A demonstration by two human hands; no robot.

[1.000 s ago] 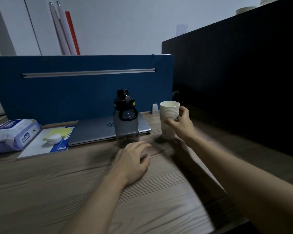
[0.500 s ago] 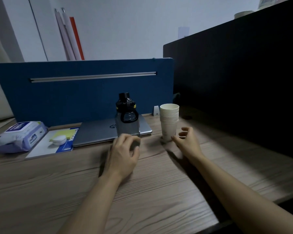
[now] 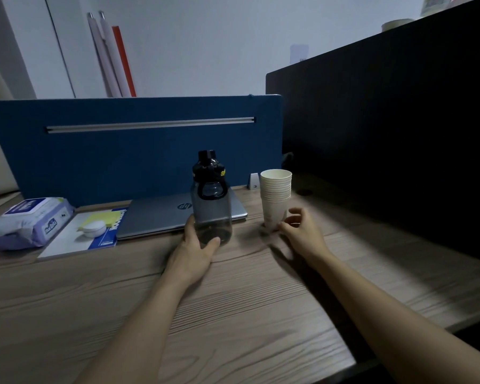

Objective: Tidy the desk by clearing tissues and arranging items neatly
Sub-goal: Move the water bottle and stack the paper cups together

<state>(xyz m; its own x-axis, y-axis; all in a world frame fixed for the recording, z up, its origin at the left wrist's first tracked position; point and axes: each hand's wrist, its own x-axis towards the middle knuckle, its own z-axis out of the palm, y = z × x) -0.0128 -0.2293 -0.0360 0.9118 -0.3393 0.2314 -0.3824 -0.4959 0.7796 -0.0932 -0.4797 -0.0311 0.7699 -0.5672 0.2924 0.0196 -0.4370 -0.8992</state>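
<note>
Left hand [image 3: 194,253] fingers grip the water bottle [image 3: 211,206] base; right hand [image 3: 302,232] fingers, loosely spread, touch the paper cups [image 3: 275,199].

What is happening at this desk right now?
A person is tidying a wooden desk. The left hand grips the base of a dark water bottle standing before a closed laptop. The right hand, fingers loosely curled, is beside a stack of paper cups, not holding it.

- The near tabletop [image 3: 233,314] lies open for a hand.
- Behind, a blue divider [image 3: 122,162] and black partition [image 3: 385,148] wall it in.
- A bottle [image 3: 211,209] and cup stack [image 3: 275,198] stand apart, leaving a gap.
- A laptop [image 3: 161,217] and wipes pack [image 3: 28,220] fill the back left.
</note>
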